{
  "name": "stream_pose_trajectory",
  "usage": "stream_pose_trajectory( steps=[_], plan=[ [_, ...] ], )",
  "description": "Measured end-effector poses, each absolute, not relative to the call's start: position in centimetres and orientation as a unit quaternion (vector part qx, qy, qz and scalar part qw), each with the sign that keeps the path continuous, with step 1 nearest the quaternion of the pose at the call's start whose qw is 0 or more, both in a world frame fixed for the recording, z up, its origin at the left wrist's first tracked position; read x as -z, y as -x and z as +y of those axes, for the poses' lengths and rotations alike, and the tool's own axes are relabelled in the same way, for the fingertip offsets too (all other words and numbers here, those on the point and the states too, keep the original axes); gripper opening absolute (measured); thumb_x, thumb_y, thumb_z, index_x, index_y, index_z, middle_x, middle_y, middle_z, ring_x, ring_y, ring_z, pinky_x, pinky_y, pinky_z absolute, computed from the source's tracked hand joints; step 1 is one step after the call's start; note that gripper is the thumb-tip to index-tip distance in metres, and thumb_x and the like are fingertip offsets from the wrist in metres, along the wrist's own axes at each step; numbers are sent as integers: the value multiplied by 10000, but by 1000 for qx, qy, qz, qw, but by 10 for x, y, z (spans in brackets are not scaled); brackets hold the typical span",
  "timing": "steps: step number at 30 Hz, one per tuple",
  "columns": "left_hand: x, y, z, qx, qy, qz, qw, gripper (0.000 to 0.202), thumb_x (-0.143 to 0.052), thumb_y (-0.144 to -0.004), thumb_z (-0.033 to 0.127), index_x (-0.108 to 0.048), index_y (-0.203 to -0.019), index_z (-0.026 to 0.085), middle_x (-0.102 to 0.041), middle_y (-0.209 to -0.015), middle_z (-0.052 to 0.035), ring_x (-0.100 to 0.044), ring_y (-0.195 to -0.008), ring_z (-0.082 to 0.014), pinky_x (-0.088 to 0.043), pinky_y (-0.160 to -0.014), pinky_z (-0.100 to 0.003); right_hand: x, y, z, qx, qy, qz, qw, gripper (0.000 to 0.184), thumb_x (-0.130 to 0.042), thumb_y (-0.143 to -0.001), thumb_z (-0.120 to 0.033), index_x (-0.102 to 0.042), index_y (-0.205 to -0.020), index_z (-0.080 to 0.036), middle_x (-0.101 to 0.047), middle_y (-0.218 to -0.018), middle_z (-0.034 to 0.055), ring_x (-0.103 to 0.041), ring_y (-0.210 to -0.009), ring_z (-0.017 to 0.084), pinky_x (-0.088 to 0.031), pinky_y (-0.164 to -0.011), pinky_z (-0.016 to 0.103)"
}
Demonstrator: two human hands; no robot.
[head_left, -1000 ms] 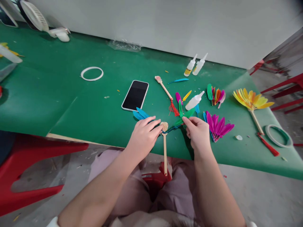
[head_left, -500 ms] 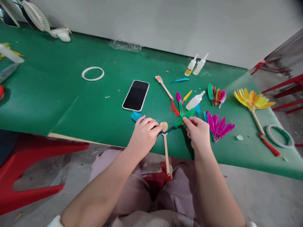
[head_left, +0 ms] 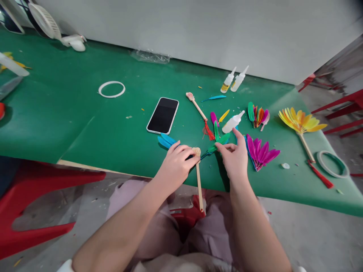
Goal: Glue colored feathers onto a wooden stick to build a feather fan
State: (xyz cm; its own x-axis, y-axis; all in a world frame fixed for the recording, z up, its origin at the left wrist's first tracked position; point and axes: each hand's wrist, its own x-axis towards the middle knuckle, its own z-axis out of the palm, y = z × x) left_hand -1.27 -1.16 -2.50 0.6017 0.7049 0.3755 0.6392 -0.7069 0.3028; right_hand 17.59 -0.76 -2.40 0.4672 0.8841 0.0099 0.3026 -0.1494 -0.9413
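My left hand (head_left: 180, 160) is closed at the round head of a wooden fan handle (head_left: 198, 185), whose stick hangs over the table's front edge. Blue feathers (head_left: 166, 140) poke out beyond those fingers. To the right of the head lie green feathers (head_left: 222, 140) with dark bluish stems. My right hand (head_left: 235, 156) is over them, thumb tip against the green feathers, index finger stretched away from the thumb. A white glue bottle (head_left: 232, 122) lies just past that fingertip. Whether the feather stems touch the handle's head is hidden by my left fingers.
A phone (head_left: 163, 116) and a second tasselled handle (head_left: 197, 106) lie beyond my hands. Rightward are magenta feathers (head_left: 261, 153), mixed feathers (head_left: 258, 115), a yellow feather fan (head_left: 302, 122) and a tape roll (head_left: 320, 162). Two glue bottles (head_left: 227, 81) stand at the back.
My right index finger has lifted off the pinched green feather and spread from the thumb. My left fingers have shifted slightly right and down over the handle's head.
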Motion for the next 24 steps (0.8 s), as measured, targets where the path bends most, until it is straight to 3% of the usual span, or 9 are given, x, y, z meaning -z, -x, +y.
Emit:
stream_pose_trajectory(
  steps=[6,12,24],
  plan=[
    [27,12,-13,-251,-888,379,64,240,-460,-840,105,-646,-942,219,-632,-966,-31,-509,-975,-163,-313,-990,-445,22,-186,-11,-272,706,-401,516,525,-618,-702,-422,-454,-1172,-255,-540,-651,-56,-405,-377,46,-320,-348,173],
    [27,12,-13,-260,-886,380,59,232,-463,-841,114,-647,-940,215,-634,-967,-35,-510,-982,-168,-317,-993,-440,24,-189,-9,-321,711,-391,488,541,-669,-647,-412,-466,-1128,-268,-574,-876,0,-430,-346,26,-308,-263,160],
    [29,12,-15,-268,-883,381,58,214,-488,-835,123,-642,-950,218,-641,-971,-20,-489,-1010,-188,-317,-992,-451,19,-183,0,-350,685,-393,505,581,-652,-667,-277,-429,-1203,-285,-448,-675,-83,-395,-323,25,-279,-277,164]
  ],
)
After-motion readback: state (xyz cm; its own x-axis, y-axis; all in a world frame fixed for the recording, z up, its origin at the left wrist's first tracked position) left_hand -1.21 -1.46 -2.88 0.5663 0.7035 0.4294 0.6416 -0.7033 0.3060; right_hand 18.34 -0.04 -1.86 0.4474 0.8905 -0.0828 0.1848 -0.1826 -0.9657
